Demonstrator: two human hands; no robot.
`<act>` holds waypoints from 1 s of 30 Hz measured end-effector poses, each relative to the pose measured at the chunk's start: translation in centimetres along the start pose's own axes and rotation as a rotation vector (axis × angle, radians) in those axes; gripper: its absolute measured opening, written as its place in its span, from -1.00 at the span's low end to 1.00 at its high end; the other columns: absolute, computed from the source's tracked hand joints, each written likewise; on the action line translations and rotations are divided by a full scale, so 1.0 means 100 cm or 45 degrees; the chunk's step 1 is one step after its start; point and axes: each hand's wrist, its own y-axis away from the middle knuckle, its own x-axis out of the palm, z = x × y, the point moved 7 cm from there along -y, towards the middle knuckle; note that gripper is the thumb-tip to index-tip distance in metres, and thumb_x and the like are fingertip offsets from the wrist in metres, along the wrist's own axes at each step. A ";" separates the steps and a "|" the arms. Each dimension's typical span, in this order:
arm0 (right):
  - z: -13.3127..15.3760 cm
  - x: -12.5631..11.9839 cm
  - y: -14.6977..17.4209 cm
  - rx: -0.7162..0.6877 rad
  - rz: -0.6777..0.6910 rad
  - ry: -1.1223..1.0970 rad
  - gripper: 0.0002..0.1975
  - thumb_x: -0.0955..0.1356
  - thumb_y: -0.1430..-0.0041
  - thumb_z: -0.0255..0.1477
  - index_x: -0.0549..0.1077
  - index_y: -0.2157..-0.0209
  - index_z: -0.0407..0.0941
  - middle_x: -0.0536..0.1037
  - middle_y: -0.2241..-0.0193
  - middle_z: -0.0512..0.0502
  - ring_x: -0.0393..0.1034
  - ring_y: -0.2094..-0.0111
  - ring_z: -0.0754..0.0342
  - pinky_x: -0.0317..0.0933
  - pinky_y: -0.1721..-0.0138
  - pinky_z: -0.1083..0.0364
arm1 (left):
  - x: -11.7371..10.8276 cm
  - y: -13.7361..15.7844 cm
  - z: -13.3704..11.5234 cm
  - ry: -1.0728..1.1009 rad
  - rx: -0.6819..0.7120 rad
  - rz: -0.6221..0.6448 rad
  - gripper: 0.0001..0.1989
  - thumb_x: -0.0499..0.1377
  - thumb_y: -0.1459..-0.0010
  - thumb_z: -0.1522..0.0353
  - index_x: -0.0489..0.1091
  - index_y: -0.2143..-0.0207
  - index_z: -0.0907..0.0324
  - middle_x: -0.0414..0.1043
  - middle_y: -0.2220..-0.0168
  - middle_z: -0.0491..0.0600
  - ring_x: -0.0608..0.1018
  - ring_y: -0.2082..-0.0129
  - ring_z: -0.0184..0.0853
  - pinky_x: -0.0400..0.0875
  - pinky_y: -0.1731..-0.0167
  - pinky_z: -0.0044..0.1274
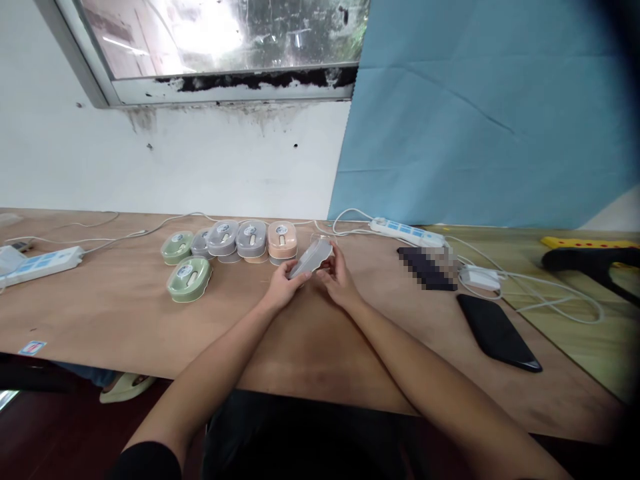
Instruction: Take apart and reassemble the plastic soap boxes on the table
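Between my two hands a grey rounded case in clear packaging (313,259) is held tilted above the table. My left hand (286,283) grips its lower left end, with the thumb on top. On the other side my right hand (342,279) has its fingers around the upper right end. Which face of the case is turned away I cannot tell. Left of my hands stand packaged cases of the same kind: a peach one (283,241), grey ones (252,240) and green ones (189,279). Behind my right hand lies a clear plastic piece (323,238), partly hidden.
A black phone (499,332) and a dark pixelated object (427,268) lie to the right. White power strips (407,232) with loose cables sit at the back right and far left. A white adapter (480,277) lies among cables. Behind the table rises a wall with a window.
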 end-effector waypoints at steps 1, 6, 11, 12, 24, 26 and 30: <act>-0.004 -0.002 0.000 0.025 -0.038 -0.052 -0.14 0.32 -0.11 -0.09 -0.19 -0.29 -0.02 0.43 0.11 -0.14 0.40 0.18 0.03 0.31 0.16 0.01 | 0.006 -0.001 -0.002 0.054 -0.001 0.005 -0.37 0.33 0.10 0.14 0.31 0.02 0.26 0.42 0.03 0.15 0.50 0.13 -0.22 0.42 0.16 -0.43; -0.021 -0.015 -0.005 0.165 -0.143 -0.100 -0.38 0.31 -0.10 -0.10 0.20 -0.13 -0.08 0.45 0.13 -0.13 0.40 0.23 0.04 0.33 0.24 0.05 | 0.044 -0.010 -0.010 0.277 -0.029 0.013 -0.41 0.29 0.08 0.07 0.34 0.07 0.24 0.45 0.09 0.13 0.52 0.27 -0.30 0.42 0.39 -0.55; -0.039 -0.070 -0.008 0.265 -0.664 0.026 -0.47 0.29 -0.08 -0.11 0.32 0.01 -0.16 0.48 0.22 -0.13 0.39 0.27 0.05 0.32 0.26 0.07 | 0.092 -0.035 -0.008 0.300 -0.088 0.020 -0.42 0.13 -0.01 -0.09 0.41 0.25 0.26 0.50 0.35 0.06 0.56 0.36 -0.25 0.40 0.49 -0.55; -0.045 -0.082 -0.008 0.296 -0.749 0.050 -0.48 0.29 -0.06 -0.12 0.34 0.04 -0.17 0.49 0.27 -0.12 0.39 0.29 0.06 0.32 0.26 0.06 | 0.101 -0.040 -0.007 0.291 -0.113 0.011 -0.40 0.10 -0.02 -0.12 0.42 0.27 0.27 0.50 0.37 0.06 0.56 0.36 -0.23 0.41 0.49 -0.54; -0.100 -0.153 -0.005 0.681 -0.643 0.045 -0.60 0.41 0.16 -0.22 0.54 0.31 -0.21 0.56 0.46 -0.11 0.35 0.57 0.11 0.26 0.60 0.14 | 0.164 -0.068 0.028 0.263 -0.543 0.102 -0.23 -0.03 -0.05 -0.17 0.24 -0.06 0.25 0.50 0.19 0.22 0.57 0.55 -0.25 0.40 0.65 -0.53; -0.106 -0.159 -0.003 0.711 -0.681 0.068 -0.60 0.41 0.17 -0.27 0.54 0.27 -0.21 0.55 0.49 -0.09 0.34 0.61 0.11 0.27 0.61 0.13 | 0.163 -0.070 0.033 0.244 -0.560 0.082 -0.25 -0.08 -0.09 -0.16 0.24 -0.05 0.26 0.50 0.21 0.22 0.56 0.58 -0.30 0.38 0.67 -0.56; -0.113 -0.169 -0.005 0.691 -0.764 0.267 -0.57 0.40 0.18 -0.33 0.53 0.21 -0.23 0.56 0.46 -0.13 0.41 0.54 0.04 0.34 0.49 0.06 | 0.160 -0.072 0.040 0.323 -0.588 0.035 -0.32 -0.11 -0.17 -0.09 0.17 -0.09 0.26 0.47 0.13 0.25 0.57 0.54 -0.29 0.44 0.61 -0.52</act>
